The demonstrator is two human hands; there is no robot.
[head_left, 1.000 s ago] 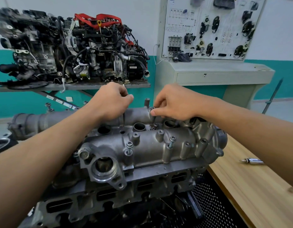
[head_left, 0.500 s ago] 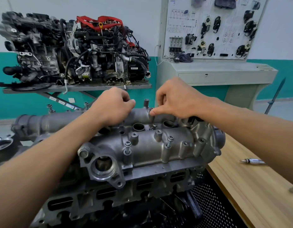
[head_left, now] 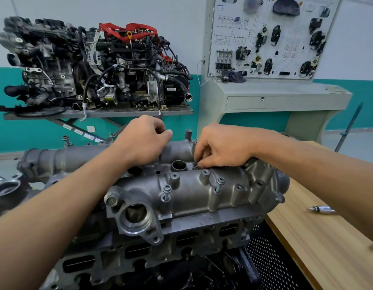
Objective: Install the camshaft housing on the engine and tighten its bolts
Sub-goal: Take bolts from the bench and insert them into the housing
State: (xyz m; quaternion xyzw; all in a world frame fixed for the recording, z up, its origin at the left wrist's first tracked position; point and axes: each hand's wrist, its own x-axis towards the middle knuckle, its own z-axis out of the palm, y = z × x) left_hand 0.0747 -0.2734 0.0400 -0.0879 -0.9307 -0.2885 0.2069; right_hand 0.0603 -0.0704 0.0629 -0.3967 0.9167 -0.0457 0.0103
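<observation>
Left hand [head_left: 142, 139] grips a long bolt [head_left: 159, 159], right hand [head_left: 223, 147] pinches a second bolt [head_left: 196, 164], both at the camshaft housing [head_left: 202, 197] seated atop the engine [head_left: 139, 258]. I risk cross-threading a tilted bolt, or dropping one into the open bore [head_left: 178, 165].

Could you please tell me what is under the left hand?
A thin bolt shank hangs from the left hand, above a hole in the camshaft housing. Its head is hidden by the fingers.

Head camera, facing forward-down, near engine [head_left: 182, 241]
</observation>
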